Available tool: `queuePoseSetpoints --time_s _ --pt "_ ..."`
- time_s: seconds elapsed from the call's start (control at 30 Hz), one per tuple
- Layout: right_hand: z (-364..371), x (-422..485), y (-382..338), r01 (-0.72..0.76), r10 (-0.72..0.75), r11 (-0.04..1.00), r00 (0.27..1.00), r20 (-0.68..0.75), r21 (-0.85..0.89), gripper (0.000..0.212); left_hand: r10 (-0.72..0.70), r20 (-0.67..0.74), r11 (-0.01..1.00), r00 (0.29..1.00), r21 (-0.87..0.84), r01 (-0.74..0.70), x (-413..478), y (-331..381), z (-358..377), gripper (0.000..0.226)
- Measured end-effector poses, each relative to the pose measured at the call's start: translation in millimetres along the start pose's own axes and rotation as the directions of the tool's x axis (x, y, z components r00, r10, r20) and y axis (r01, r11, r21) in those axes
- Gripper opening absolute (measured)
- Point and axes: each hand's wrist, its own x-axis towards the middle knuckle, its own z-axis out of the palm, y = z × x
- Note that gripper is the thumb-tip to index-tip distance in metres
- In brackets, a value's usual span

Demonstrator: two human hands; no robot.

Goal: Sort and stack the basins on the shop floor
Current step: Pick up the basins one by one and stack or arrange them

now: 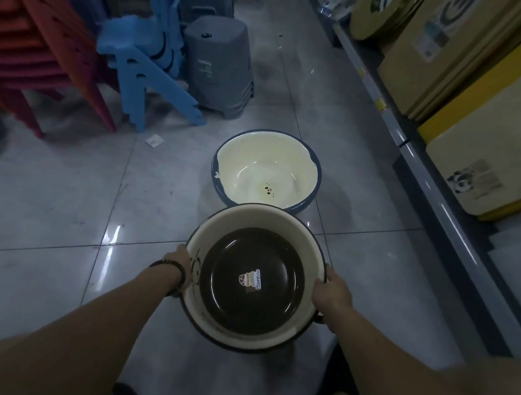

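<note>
Basins are partly gathered: a cream basin [201, 236], with what looks like a dark brown basin [250, 308] nested inside, is held above the floor [72, 202]. The left hand [176, 261] and right hand [331, 291] curl over opposite sides of its rim, likely to keep it level. Just ahead a blue-sided basin [255, 157] sits on the tiles with nothing between; grey stools [218, 65], blue chairs [133, 60] and a shelf [407, 135] flank the aisle.

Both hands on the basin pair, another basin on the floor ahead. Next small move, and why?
Probably move the held cream basin, brown basin nested inside, forward over the blue-rimmed floor basin, which sits open and upright just ahead. The left hand and right hand grip opposite rims.
</note>
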Motion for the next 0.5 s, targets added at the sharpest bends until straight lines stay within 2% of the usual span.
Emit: queuePoseSetpoints --time_s 0.07,0.13,0.23,0.3,0.33,0.37,0.43,0.5 --pt "4.7 3.5 1.0 -0.019 0.019 1.0 1.0 -0.01 0.004 0.049 -0.06 0.003 0.993 0.998 -0.099 0.06 3.2 1.9 2.1 0.035" --pt "5.7 5.3 0.0 -0.036 0.036 0.999 0.999 0.008 0.0 0.052 -0.094 0.004 0.993 0.996 -0.071 0.094 4.4 3.6 3.1 0.045" --pt "1.8 6.7 -4.3 -0.011 0.019 0.989 0.998 0.052 -0.15 0.067 -0.022 -0.022 0.982 1.0 0.188 0.026 2.3 10.3 4.0 0.058" --pt "0.7 2.0 -13.5 -0.01 0.035 0.955 0.996 0.079 -0.296 0.092 0.086 0.01 0.919 0.996 0.386 -0.083 -12.4 19.6 -0.7 0.082" --pt "0.7 -4.6 -20.3 -0.006 0.041 0.93 0.995 0.089 -0.367 0.101 0.151 0.029 0.859 0.988 0.491 -0.146 -23.0 24.9 -4.1 0.085" --pt "0.9 -13.2 -27.3 0.032 0.013 0.895 0.995 0.097 -0.446 0.101 0.23 0.042 0.792 0.972 0.572 -0.212 -34.9 31.2 -8.2 0.077" --pt "-3.6 -36.4 -45.0 0.189 -0.13 0.797 0.981 0.143 -0.573 0.08 0.348 0.094 0.691 0.933 0.646 -0.323 -60.0 45.0 -16.8 0.053" --pt "-16.9 -64.4 -61.8 0.343 -0.271 0.735 0.939 0.21 -0.585 0.059 0.387 0.151 0.637 0.91 0.669 -0.382 -91.0 57.0 -24.1 0.044"
